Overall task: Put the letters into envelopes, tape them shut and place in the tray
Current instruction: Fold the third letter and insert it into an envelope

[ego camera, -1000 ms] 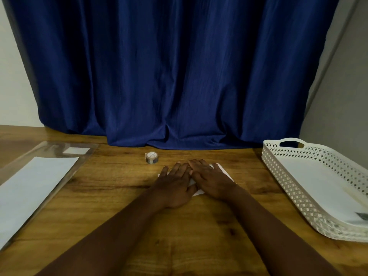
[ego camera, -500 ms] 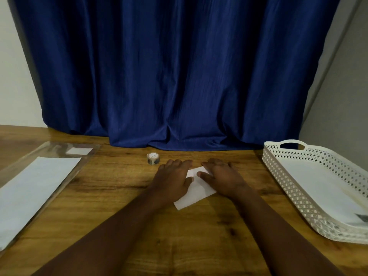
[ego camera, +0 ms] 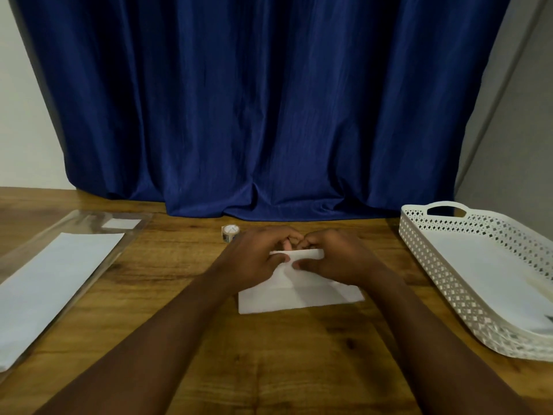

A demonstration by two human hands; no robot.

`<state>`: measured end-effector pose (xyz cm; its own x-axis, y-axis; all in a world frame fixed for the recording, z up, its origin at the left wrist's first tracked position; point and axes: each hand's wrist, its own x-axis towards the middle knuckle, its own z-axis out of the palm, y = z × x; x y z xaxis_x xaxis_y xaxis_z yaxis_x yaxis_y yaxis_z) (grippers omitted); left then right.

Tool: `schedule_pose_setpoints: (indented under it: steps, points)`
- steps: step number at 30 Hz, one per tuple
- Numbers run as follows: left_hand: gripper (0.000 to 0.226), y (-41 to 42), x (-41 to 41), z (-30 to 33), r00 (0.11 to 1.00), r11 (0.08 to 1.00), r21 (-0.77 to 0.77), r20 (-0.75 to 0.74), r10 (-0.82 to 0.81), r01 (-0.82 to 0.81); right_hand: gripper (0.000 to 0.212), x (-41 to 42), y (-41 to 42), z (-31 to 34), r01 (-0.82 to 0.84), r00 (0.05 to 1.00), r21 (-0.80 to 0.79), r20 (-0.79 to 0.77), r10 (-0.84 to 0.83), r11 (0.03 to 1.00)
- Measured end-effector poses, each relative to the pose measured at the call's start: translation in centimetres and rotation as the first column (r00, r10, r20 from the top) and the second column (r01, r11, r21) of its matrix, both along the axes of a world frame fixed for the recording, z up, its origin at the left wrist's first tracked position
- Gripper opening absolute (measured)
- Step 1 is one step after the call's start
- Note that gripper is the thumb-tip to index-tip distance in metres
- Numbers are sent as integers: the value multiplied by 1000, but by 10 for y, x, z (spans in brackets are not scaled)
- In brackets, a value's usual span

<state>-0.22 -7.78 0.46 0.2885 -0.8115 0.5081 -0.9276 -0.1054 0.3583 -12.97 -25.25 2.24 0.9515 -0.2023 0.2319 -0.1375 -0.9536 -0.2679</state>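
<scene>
Across the back hangs a dark blue curtain (ego camera: 269, 109), its hem resting on the wooden table (ego camera: 269, 360). Right side: white perforated tray (ego camera: 443, 283), long axis running from far-left to near-right, handle cutout at the far end; white paper lies flat inside, envelope or sheet I cannot tell. Left side: clear plastic sleeve (ego camera: 74, 223) lying flat with a long white sheet (ego camera: 51, 289) on or in it, long axis angled from near-left to far-right. Centre: folded white letter (ego camera: 302, 298), long axis left to right, near edge flat on the table, far edge lifted and folding toward the person. Left hand (ego camera: 254, 259) and right hand (ego camera: 338, 259) meet at that raised far edge, fingers (ego camera: 302, 266) curled and pinching the fold, thumbs pressing on top. Small tape roll (ego camera: 229, 233) stands on edge just beyond the left hand.
</scene>
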Motion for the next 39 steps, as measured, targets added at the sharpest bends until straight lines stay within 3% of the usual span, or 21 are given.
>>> schedule_pose_setpoints:
  steps: [3, 6, 8, 11, 14, 16, 22, 27, 31, 37, 39]
  points:
    - [47, 7, 8, 7, 990, 986, -109, -78, 114, -122, 20, 0, -1, 4, 19, 999, 124, 27, -22, 992]
    - [60, 13, 14, 13, 919, 943, -200, -350, 183, -265, 15, 0, -6, 2, 81, 992, 310, 66, -106, 947]
    - [65, 13, 15, 15, 800, 932, -187, -580, 151, -311, 16, 0, -8, -1, 92, 986, 406, 93, -141, 909]
    - [60, 10, 16, 13, 584, 944, -157, -811, 45, -290, 18, -1, -7, -3, 94, 975, 492, 130, -180, 866]
    - [56, 9, 17, 11, 360, 932, -211, -928, -97, -295, 17, -1, -4, -4, 60, 966, 554, 178, -188, 830]
    - [52, 9, 17, 13, 269, 918, -254, -947, -173, -305, 15, -2, -4, -2, 9, 953, 626, 231, -197, 780]
    - [36, 10, 12, 16, 269, 948, -235, -947, -174, -213, 16, 2, 1, 5, -66, 905, 780, 310, -292, 623]
    - [23, 5, 6, 15, 324, 946, -240, -932, -163, -215, 15, 4, 4, 2, -16, 959, 810, 178, -220, 586]
    - [27, 7, 6, 15, 360, 931, -267, -918, -167, -250, 20, 7, 11, -2, -10, 987, 843, 95, -131, 538]
    - [36, 10, -6, 19, 236, 917, -278, -948, -214, -287, 20, 7, 19, -5, -27, 993, 899, 75, -94, 438]
    - [36, 11, -14, 21, 250, 921, -263, -949, -192, -289, 26, 5, 18, -6, -13, 996, 911, 48, -74, 411]
